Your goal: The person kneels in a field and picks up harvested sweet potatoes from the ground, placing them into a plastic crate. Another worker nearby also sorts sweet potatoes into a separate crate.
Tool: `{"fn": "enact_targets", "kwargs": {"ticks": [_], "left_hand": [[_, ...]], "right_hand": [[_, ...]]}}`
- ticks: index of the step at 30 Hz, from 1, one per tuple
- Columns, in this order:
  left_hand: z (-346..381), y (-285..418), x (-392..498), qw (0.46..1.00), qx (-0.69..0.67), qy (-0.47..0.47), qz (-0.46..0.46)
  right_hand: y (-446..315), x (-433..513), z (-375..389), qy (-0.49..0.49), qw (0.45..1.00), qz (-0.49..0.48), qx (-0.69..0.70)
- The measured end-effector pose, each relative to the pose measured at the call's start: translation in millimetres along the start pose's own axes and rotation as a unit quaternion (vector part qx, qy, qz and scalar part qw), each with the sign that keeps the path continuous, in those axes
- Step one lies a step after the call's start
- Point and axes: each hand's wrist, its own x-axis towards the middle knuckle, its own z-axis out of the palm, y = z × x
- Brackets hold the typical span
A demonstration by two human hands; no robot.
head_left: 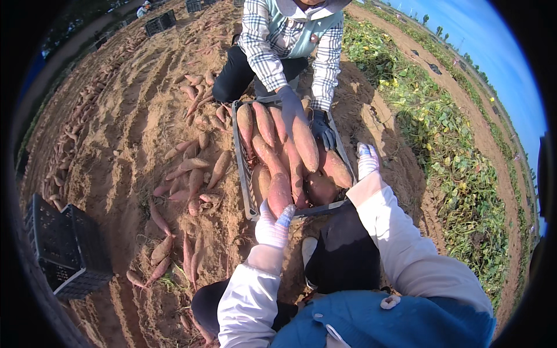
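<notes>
In front of me is a dark plastic crate [242, 174] heaped with reddish sweet potatoes. My left hand [272, 228], in a striped work glove, grips the near end of a long sweet potato [280, 193] at the crate's near rim, thumb on one side and fingers on the other. Just outside the crate's right side, my right hand [368, 162] is raised in a matching glove, its fingers extended and nothing seen in it. Across the crate, a co-worker's gloved hand [292, 106] is on a large sweet potato [305, 145]; their other gloved hand [323, 129] rests over the right side.
Loose sweet potatoes [191, 167] lie on the sandy soil left of the crate. Black crates [72, 248] stand at the lower left, with another crate [160, 23] farther back. A co-worker [287, 43] crouches opposite. Green vines [452, 174] run along the right.
</notes>
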Motion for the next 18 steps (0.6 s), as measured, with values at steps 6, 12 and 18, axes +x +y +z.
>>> {"fn": "enact_targets", "kwargs": {"ticks": [6,12,18], "left_hand": [[-4,-2,2,1.000,-0.004,0.006,0.004],[-1,2,1,0.999,-0.042,0.004,-0.008],[4,12,-2,0.991,-0.132,-0.004,-0.005]], "right_hand": [[-22,-13,-37,-0.084,0.991,-0.099,0.023],[-4,-12,-15,-0.320,0.809,0.045,-0.491],[10,-1,13,-0.136,0.917,0.091,-0.364]]}}
